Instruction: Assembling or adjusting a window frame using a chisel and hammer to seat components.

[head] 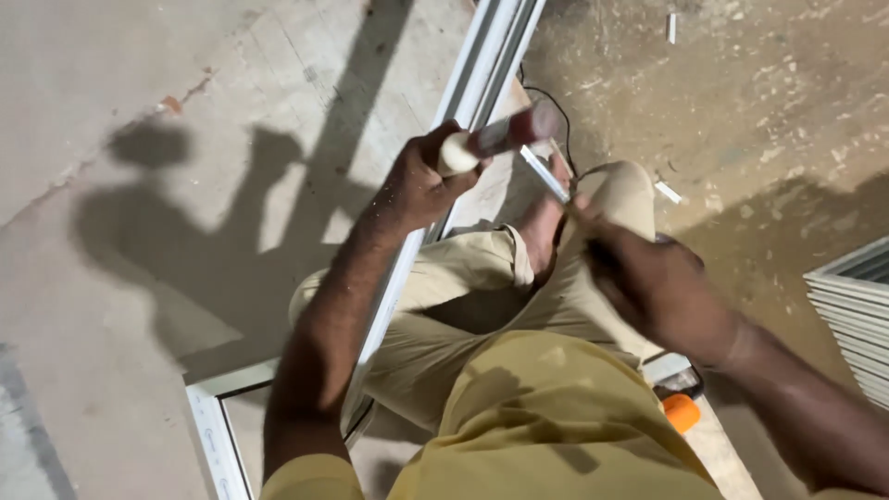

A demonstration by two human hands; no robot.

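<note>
My left hand (421, 181) grips the pale handle of a mallet (505, 134) with a dark red head, held up over a white window frame (482, 65) lying on the floor. My right hand (648, 278), blurred, is closed around a thin tool or small metal piece (546, 176) whose tip points at the frame near the mallet head. I am crouching; my knees in tan trousers (482, 287) and one bare foot (542, 227) sit between the hands.
The frame's lower corner (208, 407) lies at bottom left on the concrete floor. A stack of white profiles (857, 306) is at the right edge. An orange object (681, 412) lies by my right leg. A black cable (560, 116) and white scraps lie beyond the frame.
</note>
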